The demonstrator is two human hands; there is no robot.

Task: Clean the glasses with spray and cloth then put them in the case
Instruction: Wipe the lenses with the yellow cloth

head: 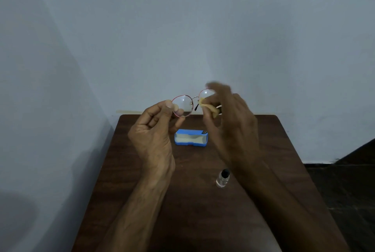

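Note:
Round glasses [185,104] with a thin red frame are held up above the far end of the table. My left hand [156,130] pinches the rim of the left lens between thumb and fingers. My right hand [229,117] holds a small yellow cloth [209,107] against the right lens; its fingers are blurred. An open blue case [191,138] with a pale lining lies on the table below the glasses. A small clear spray bottle [223,178] with a black cap stands nearer me, beside my right forearm.
The dark wooden table [142,170] stands in a corner against pale blue walls. Its left edge runs close to the left wall. To the right of the table is dark floor [349,190].

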